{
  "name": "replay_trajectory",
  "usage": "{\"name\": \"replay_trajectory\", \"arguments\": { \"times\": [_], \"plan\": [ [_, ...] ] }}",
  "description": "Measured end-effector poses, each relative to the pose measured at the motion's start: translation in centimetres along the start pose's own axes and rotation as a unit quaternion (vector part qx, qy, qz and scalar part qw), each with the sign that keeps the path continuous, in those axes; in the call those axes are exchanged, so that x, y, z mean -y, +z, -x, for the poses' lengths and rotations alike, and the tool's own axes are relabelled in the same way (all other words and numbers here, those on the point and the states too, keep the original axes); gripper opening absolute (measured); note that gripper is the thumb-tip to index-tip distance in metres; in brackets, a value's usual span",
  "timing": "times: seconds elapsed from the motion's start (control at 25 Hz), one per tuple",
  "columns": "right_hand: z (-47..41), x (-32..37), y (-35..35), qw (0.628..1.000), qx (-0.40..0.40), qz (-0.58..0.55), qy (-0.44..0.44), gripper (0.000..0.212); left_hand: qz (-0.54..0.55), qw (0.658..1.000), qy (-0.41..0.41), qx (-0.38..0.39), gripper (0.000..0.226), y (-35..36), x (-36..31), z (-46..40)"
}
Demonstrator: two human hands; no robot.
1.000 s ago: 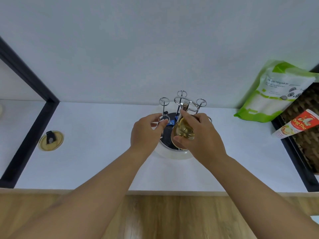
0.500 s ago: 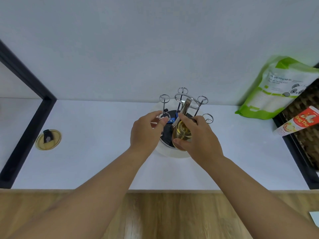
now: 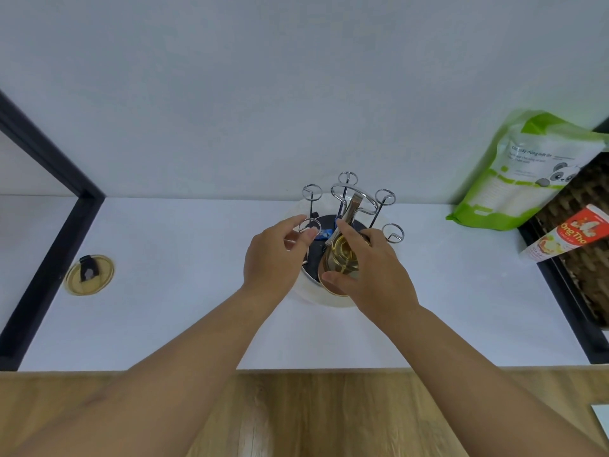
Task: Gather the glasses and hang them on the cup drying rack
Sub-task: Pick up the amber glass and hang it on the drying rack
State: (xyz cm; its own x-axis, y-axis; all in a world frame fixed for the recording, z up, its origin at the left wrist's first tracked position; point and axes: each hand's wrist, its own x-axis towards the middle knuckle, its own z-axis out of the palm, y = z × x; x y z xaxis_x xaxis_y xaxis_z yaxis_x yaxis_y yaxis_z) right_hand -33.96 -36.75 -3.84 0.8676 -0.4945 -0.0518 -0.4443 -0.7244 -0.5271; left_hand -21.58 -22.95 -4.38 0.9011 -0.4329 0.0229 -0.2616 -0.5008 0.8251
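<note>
1. Head view: right hand [image 3: 372,272] holds a gold-tinted glass [image 3: 339,263] over the rack [image 3: 354,206].
2. Left hand [image 3: 275,258] pinches a rack ring [image 3: 309,225].
3. Rack stands on the white tabletop [image 3: 184,291].

A white countertop [image 3: 171,291] with a wood-grain front edge carries the cup drying rack [image 3: 349,206] on its round white base at centre. Far left lies a yellowish round lid [image 3: 89,274], well apart. At right a green-and-white pouch [image 3: 524,173] leans, apparently against the wall.
</note>
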Motion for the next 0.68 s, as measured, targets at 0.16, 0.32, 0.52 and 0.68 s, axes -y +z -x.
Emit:
{"name": "replay_trajectory", "arguments": {
  "times": [0.16, 0.32, 0.52, 0.68],
  "plan": [
    [0.6, 0.6, -1.2, 1.0, 0.024, -0.01, -0.004, 0.106, -0.011, 1.0, 0.01, 0.008, 0.04, -0.4, 0.3, -1.0],
    [2.2, 1.1, -2.9, 0.998, 0.047, -0.001, -0.039, 0.104, -0.067, 0.997, 0.02, 0.027, 0.041, -1.5, 0.5, -3.9],
    [2.4, 1.3, -4.2, 0.997, 0.046, 0.006, -0.056, 0.094, -0.046, 0.998, 0.014, 0.029, 0.044, -2.7, -0.5, -4.4],
    [1.8, 1.1, -3.7, 0.997, 0.035, 0.017, -0.073, 0.07, 0.018, 0.999, 0.031, 0.023, 0.044, -2.4, -0.2, -1.6]
  ]
}}
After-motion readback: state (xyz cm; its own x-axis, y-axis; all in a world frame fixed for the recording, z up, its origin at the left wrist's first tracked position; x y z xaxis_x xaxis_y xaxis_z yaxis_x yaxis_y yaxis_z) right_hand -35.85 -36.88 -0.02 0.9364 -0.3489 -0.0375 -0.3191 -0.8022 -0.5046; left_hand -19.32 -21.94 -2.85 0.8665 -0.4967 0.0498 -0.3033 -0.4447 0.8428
